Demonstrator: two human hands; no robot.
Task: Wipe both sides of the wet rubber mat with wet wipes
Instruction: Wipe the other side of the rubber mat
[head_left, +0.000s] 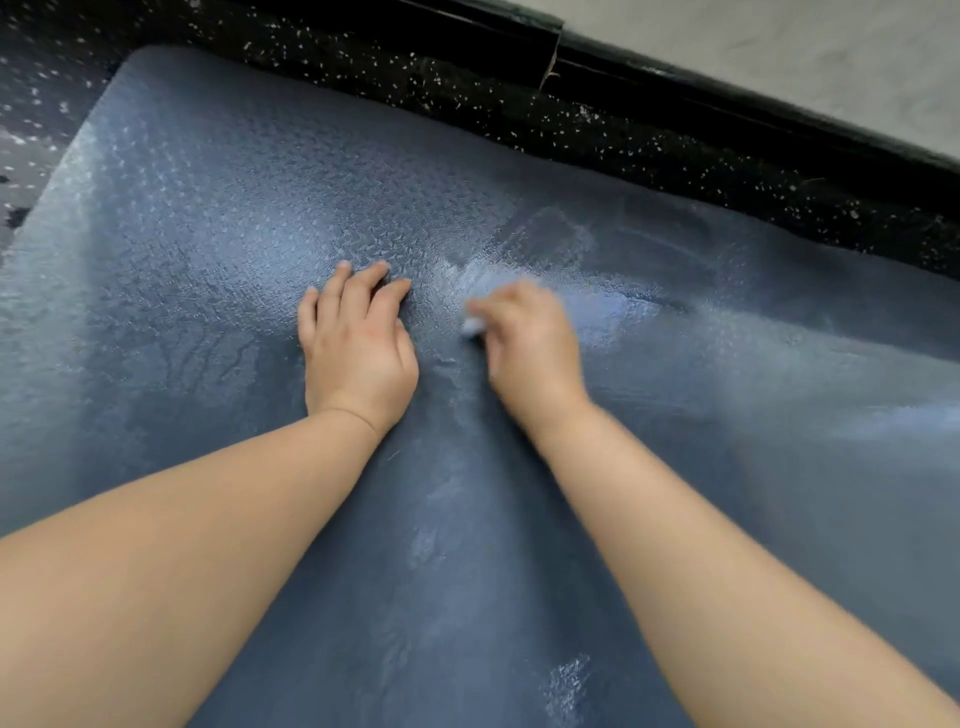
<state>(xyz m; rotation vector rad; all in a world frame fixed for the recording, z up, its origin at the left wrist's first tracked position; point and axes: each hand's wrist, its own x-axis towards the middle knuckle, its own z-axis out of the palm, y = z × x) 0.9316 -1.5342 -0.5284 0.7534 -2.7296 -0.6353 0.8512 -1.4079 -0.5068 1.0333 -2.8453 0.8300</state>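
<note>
A black floor (467, 98) flecked with white runs along a black skirting board (727, 98), with a pale wall (805, 41) above it at the top right. On this floor lies the blue-grey rubber mat (208, 234), flat, filling most of the view. Its far edge is just beside the strip of floor under the skirting board, and its rounded far-left corner is in sight. The mat's textured surface shines with wet patches and pale streaks, strongest near the middle and toward the right.

The left hand (358, 353) rests palm down on the mat near its middle, holding nothing, its fingers slightly spread and lightly bent with the tips touching the surface. Just to its right, the right hand (530, 348) is blurred. Its fingers curl over a small white wet wipe (472, 325), which it presses against the mat; only a scrap of the wipe shows at the thumb side. Both bare forearms reach in from the near edge.
</note>
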